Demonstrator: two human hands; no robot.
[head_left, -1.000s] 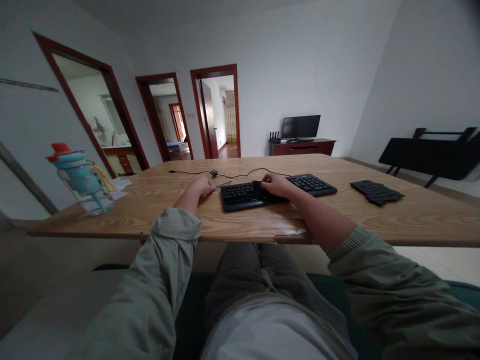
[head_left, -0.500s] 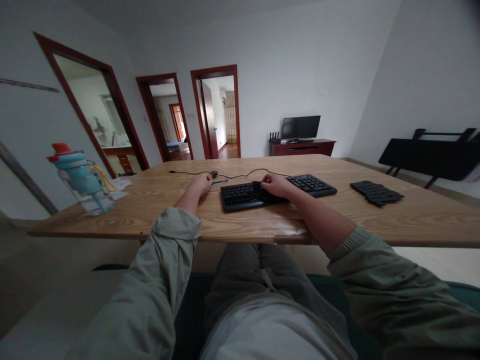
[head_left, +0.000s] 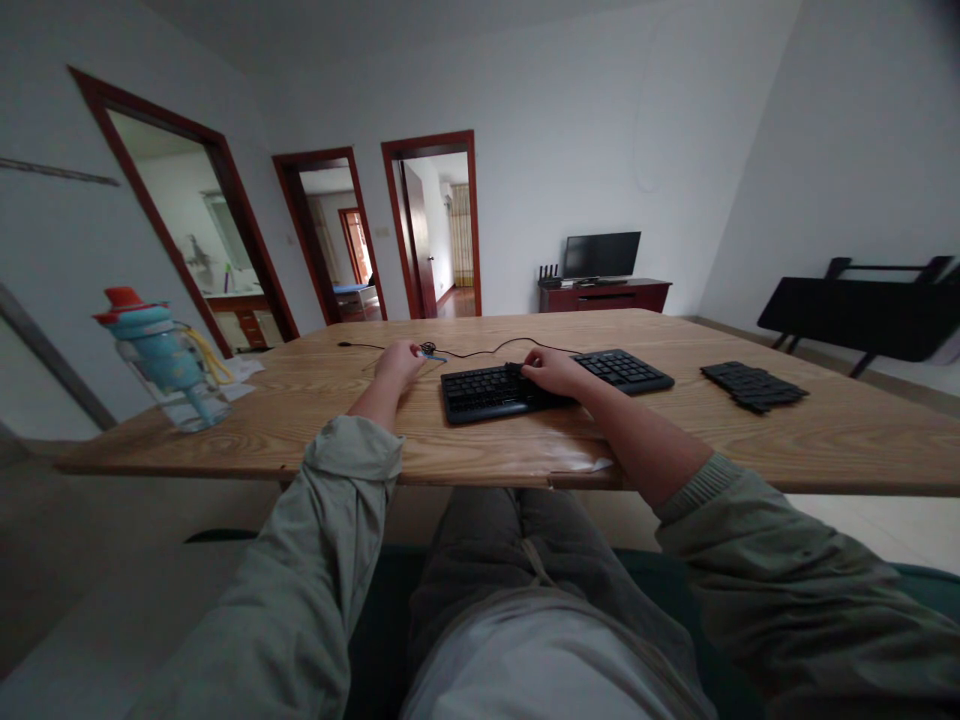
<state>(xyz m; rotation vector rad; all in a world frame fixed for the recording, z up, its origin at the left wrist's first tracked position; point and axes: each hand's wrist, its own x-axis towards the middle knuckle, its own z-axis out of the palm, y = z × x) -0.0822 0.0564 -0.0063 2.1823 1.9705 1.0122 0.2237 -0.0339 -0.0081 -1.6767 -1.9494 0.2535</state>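
A black keyboard (head_left: 487, 393) lies on the wooden table before me. My right hand (head_left: 553, 371) rests over its middle, fingers pinched on a small black piece (head_left: 514, 368) whose kind I cannot make out. Left of the keyboard, my left hand (head_left: 401, 362) is closed on a thin blue stick (head_left: 433, 357), which points right. Its tip is apart from the keyboard. Just beyond the left hand, a black cable (head_left: 480, 352) lies with a small bundled coil. The right hand and wrist hide part of the keys.
A blue water bottle (head_left: 169, 360) with a red lid stands at the table's left, papers (head_left: 244, 375) beside it. Dark flat pieces (head_left: 754, 386) lie in a pile at the right. The table's near edge (head_left: 450, 478) runs above my lap.
My left hand has shifted slightly away from me with the blue stick, bringing it nearer the cable coil. My right hand stays in about the same place on the keyboard.
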